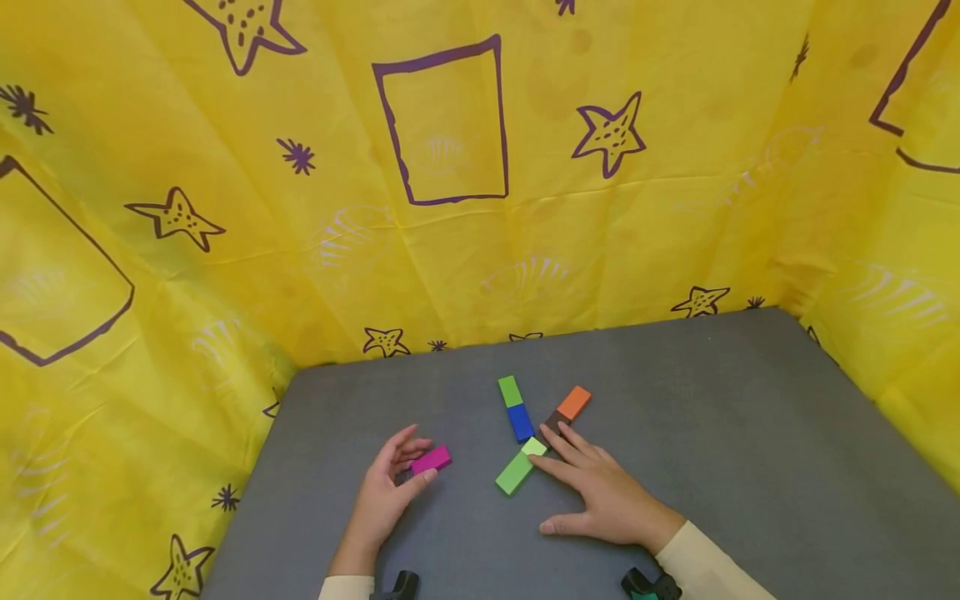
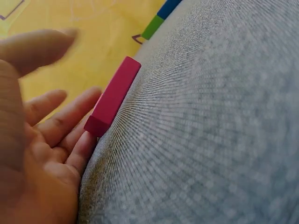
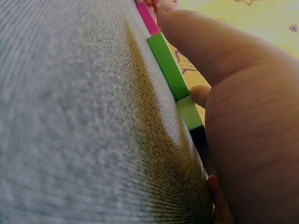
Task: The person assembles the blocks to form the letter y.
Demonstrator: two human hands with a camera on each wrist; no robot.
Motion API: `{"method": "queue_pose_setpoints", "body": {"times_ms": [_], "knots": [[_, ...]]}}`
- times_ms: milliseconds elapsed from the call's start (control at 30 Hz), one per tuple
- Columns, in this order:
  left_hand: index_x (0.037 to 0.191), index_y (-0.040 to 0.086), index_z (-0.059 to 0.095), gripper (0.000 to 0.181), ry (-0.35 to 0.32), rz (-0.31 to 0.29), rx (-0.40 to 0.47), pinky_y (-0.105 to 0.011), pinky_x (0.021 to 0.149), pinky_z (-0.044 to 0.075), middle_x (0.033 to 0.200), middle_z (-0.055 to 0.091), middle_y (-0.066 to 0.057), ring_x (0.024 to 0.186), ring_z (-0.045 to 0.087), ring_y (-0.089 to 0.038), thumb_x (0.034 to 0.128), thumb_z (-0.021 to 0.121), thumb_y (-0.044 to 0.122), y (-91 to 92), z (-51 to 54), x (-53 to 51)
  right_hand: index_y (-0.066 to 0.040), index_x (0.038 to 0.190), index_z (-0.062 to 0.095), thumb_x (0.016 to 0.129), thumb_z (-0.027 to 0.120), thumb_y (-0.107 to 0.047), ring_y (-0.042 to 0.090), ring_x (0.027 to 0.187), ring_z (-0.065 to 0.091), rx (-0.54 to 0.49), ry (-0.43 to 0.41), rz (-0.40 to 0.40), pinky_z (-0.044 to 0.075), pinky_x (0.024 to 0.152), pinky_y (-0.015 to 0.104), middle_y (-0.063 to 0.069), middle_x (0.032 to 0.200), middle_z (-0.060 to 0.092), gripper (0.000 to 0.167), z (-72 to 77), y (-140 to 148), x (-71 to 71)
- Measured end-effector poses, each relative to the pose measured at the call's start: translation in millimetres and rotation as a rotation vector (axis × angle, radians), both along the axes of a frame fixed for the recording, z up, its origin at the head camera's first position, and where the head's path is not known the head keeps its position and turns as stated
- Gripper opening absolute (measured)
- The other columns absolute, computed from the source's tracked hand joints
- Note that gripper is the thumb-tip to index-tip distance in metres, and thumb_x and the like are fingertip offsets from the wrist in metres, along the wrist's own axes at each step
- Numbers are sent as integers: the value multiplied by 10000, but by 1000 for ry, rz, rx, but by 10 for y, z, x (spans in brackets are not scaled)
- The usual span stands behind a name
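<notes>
A magenta block lies flat on the grey table, beside the fingers of my left hand. In the left wrist view the thumb stands apart from this magenta block, while the other fingers are loosely bent at its near end. My right hand has its fingers spread. Its index fingertip touches the pale green block, which is end to end with a green block. Other fingertips of that hand rest at the dark brown block, partly hidden, joined to an orange block.
A blue block and a bright green block form another line pointing away. The three lines meet near the pale green block. A yellow patterned cloth hangs behind and beside the grey table.
</notes>
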State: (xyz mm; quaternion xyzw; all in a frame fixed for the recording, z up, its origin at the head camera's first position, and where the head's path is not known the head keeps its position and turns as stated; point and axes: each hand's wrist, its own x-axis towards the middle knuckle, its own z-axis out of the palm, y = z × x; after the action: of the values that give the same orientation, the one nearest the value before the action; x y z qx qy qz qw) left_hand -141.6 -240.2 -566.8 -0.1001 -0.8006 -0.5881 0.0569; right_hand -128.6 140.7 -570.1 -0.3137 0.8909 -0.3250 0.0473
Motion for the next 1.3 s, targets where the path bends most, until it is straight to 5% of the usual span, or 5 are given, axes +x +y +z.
{"method": "queue_pose_setpoints", "body": {"times_ms": [200, 367, 633, 1033, 1300], "knots": [[1463, 57, 658, 667, 11, 65, -175, -324, 974, 517, 1263, 762, -19, 1141, 697, -260, 853, 912, -29, 62, -8, -13, -301, 1654, 508, 924, 721, -755, 341, 1651, 79, 2, 2, -2, 293, 1154, 754, 27, 1800, 207, 886, -1, -1, -1], [1390, 88, 716, 583, -3, 114, -226, -323, 951, 536, 1199, 764, 9, 1072, 694, -224, 857, 888, -76, 100, -13, -22, -292, 1649, 516, 925, 726, -749, 346, 1650, 82, 0, 1, 0, 294, 1153, 756, 36, 1797, 215, 882, 15, 1, 2], [1301, 115, 777, 477, -2, 143, -174, -324, 950, 547, 1187, 769, -3, 1060, 715, -219, 872, 889, -62, 101, -26, -9, -291, 1649, 516, 926, 730, -743, 350, 1649, 87, -6, -4, 2, 294, 1153, 755, 36, 1797, 217, 879, 19, 6, 5], [1183, 82, 820, 363, 89, 136, -21, -227, 924, 553, 1192, 758, -51, 1089, 705, -258, 870, 875, -95, 113, -23, -6, -282, 1648, 520, 930, 737, -729, 360, 1647, 102, -18, 12, 3, 308, 1145, 753, 51, 1793, 230, 873, 14, 13, 15], [1187, 47, 822, 351, 58, 148, 17, -202, 957, 540, 1212, 744, -96, 1136, 689, -253, 877, 860, -113, 128, 12, -6, -283, 1651, 515, 932, 731, -733, 357, 1647, 97, -18, 16, 5, 305, 1144, 757, 49, 1795, 224, 875, 15, 10, 12]]}}
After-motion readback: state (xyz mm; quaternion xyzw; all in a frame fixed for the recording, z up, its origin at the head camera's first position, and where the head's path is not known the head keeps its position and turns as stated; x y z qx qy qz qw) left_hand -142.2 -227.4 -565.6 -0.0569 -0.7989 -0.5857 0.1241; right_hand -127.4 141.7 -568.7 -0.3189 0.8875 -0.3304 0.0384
